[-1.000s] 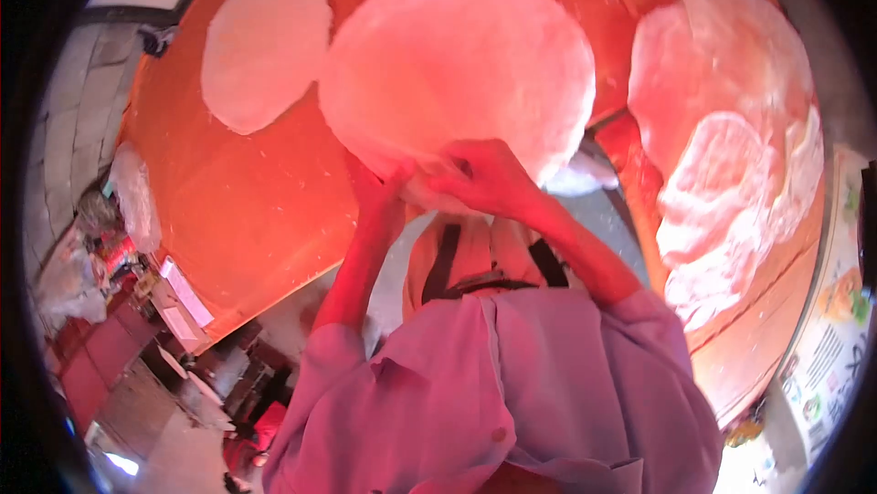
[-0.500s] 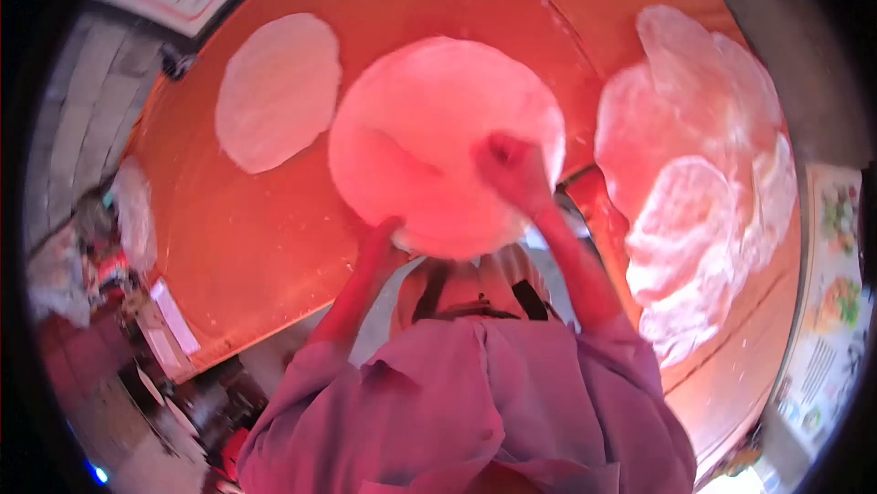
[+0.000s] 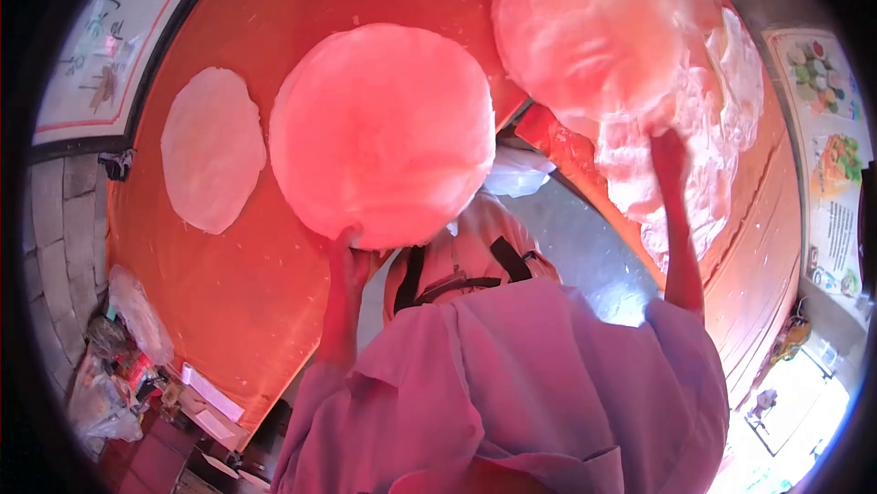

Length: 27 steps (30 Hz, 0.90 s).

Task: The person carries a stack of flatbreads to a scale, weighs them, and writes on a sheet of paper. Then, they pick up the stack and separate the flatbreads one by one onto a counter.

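Note:
My left hand [image 3: 350, 255] grips the near rim of a large, thick-looking round pale disc [image 3: 384, 129], thumb on top. The disc is held above the orange table; what it is made of, I cannot make out. My right hand [image 3: 671, 154] is out to the right, closed over a pile of thin, crumpled dough sheets [image 3: 681, 179]. A round dough sheet [image 3: 589, 37] spreads over the pile's far left part, its near edge close to my right fingers. Exactly which layer they pinch is partly hidden.
Another flat oval dough sheet [image 3: 214, 149] lies at the left on the orange table [image 3: 247, 298]. A framed picture [image 3: 119, 47] stands beyond the left edge. Plastic bags [image 3: 105, 403] and small boxes crowd the lower left. A poster [image 3: 827, 156] borders the right side.
My right hand has moved from over the disc to the pile at the right, where a round sheet now lies on top. My left hand still grips the disc. The view has turned right.

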Motion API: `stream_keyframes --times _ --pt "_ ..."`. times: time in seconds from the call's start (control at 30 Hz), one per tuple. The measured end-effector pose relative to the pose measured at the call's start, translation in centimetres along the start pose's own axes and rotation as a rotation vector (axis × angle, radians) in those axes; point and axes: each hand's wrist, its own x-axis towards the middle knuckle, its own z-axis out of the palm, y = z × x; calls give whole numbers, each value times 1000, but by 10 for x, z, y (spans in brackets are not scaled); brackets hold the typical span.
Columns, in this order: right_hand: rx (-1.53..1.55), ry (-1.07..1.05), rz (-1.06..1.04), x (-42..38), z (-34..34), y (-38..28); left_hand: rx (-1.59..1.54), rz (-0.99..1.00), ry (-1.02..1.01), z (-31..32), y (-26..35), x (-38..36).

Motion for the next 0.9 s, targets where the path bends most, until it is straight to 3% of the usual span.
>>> stream_keyframes --times 0.03,0.07,0.13,0.17,0.23,0.33,0.47,0.67,0.83,0.9 --pt "-240 -323 -236 -71 25 -7 13 0 -8 -4 -3 1" --pt "-180 -733 -335 -134 36 -15 12 -4 -12 -15 -7 8" --pt "3 -1326 -267 -234 27 -29 11 -9 -27 -31 -12 17" --pt "81 -1506 -180 -276 17 -33 -11 -36 -46 -31 -12 16" --pt "190 -1659 25 -328 -10 -40 -55 -85 -76 -13 -4 6" --pt "269 -1655 210 -359 -29 -37 -18 -93 -71 -13 -6 4" --pt "355 -1537 382 -376 -36 -37 23 -37 -33 -85 -20 41" --pt "454 -1328 487 -367 -37 -37 88 -77 -86 -33 -12 25" --pt "506 -1247 522 -361 -39 -38 171 -97 -207 53 -19 -52" --pt "520 -1241 523 -361 -40 -39 209 -158 -188 35 -18 -69"
